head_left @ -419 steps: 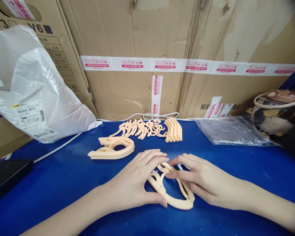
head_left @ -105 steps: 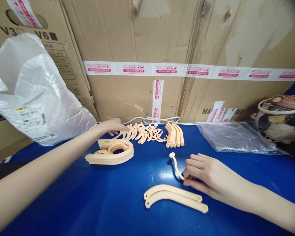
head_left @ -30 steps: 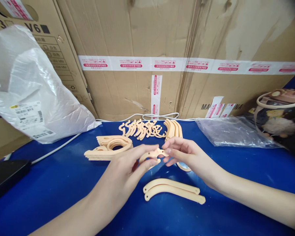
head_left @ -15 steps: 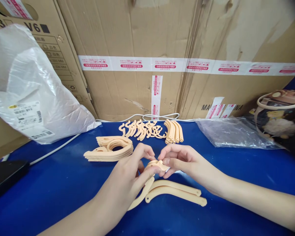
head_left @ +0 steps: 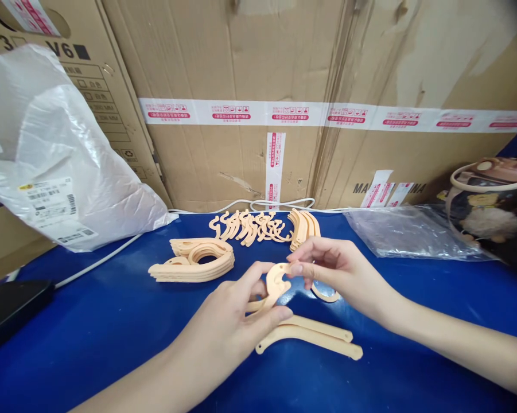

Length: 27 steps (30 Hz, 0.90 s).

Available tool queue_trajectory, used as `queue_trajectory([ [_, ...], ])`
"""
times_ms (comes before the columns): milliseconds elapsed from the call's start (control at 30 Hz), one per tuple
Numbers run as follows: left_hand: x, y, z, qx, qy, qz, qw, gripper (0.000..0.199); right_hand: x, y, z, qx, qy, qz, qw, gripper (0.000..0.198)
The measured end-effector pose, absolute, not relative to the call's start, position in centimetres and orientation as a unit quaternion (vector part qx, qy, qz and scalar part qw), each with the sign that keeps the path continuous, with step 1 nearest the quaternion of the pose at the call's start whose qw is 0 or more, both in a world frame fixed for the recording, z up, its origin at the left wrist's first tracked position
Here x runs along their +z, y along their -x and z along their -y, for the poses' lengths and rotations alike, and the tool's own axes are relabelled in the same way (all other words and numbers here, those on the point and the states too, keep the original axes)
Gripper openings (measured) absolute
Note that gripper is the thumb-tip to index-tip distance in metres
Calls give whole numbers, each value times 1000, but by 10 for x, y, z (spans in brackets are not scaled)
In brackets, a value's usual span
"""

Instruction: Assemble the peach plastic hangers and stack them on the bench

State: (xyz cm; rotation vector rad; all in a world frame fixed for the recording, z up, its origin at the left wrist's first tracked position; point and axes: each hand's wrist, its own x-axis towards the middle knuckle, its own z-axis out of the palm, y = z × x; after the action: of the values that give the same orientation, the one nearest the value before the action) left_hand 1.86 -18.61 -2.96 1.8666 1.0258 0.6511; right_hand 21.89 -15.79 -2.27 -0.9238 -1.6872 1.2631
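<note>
Beige plastic parts that look like folding clothes hanger pieces surround my hands. My left hand (head_left: 228, 315) is closed around a hook-shaped hanger piece (head_left: 274, 282), its thumb along the lower side. At the top of that piece, the thumb and fingertips of my right hand (head_left: 344, 272) pinch the hook's end. Part of a rounded beige piece (head_left: 327, 297) shows just below the right hand; whether it is held or lies on the table, I cannot tell. Two long curved hanger arms (head_left: 312, 338) lie side by side under the hands.
Behind the left hand sits a stack of hanger parts (head_left: 191, 274). Farther back are a row of small hooks (head_left: 244, 229) and stacked curved arms (head_left: 300, 226). A clear plastic bag (head_left: 408, 232), a white parcel bag (head_left: 64, 155) and a black object (head_left: 15, 310) flank them. Cardboard boxes (head_left: 241, 57) wall the back.
The held piece has turned upright, so its hook shape shows. My right hand has shifted slightly up and right. A rounded piece has come into view below it.
</note>
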Motion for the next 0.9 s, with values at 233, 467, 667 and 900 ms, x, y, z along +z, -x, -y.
queue_trajectory([
  [233, -27, -16, 181, 299, -751, -436, 395, 24, -19, -228, 152, 396, 369, 741, 398, 19],
  [467, -32, -13, 179, 274, -763, -452, 372, 27, -23, -229, 150, 353, 380, 774, 365, 16],
  [667, -34, -12, 174, 230, -788, -469, 326, 26, -22, -227, 145, 293, 385, 820, 304, 16],
  [900, -37, -15, 175, 162, -881, -444, -19, 22, -35, -226, 128, 298, 412, 818, 269, 16],
])
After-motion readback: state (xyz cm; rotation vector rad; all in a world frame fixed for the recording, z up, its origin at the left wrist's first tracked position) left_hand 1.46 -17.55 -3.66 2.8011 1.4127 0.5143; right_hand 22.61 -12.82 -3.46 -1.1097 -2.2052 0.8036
